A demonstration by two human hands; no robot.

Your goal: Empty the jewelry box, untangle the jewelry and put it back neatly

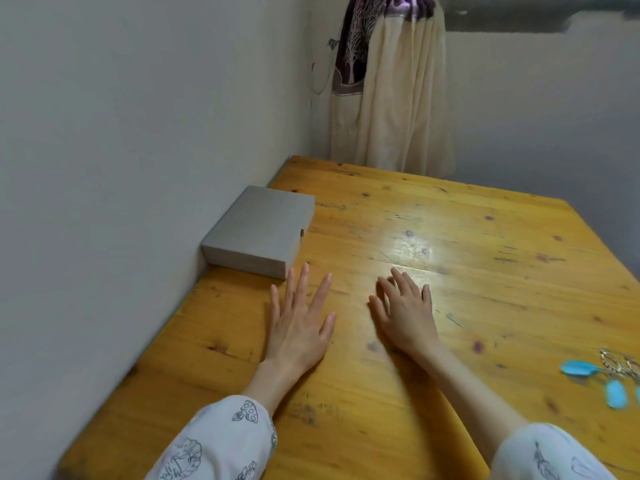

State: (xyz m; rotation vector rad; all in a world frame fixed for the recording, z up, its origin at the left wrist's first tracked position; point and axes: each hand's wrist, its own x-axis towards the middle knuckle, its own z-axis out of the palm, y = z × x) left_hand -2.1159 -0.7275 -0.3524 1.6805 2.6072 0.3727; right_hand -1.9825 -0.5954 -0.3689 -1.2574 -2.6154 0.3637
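A flat grey jewelry box (258, 230) lies closed on the wooden table (467, 278), pushed against the left wall, with a small metal clasp on its right side. My left hand (299, 320) lies flat on the table just in front of the box, fingers straight and spread, its fingertips close to the box's near corner. My right hand (405, 311) rests palm down beside it, fingers relaxed. Both hands hold nothing. At the right edge lies jewelry (616, 375): gold chain pieces with light blue drop-shaped parts.
A white wall (138, 133) runs along the table's left side. Cream and purple cloth (391, 88) hangs behind the table's far edge. The table's right edge slants away near the jewelry.
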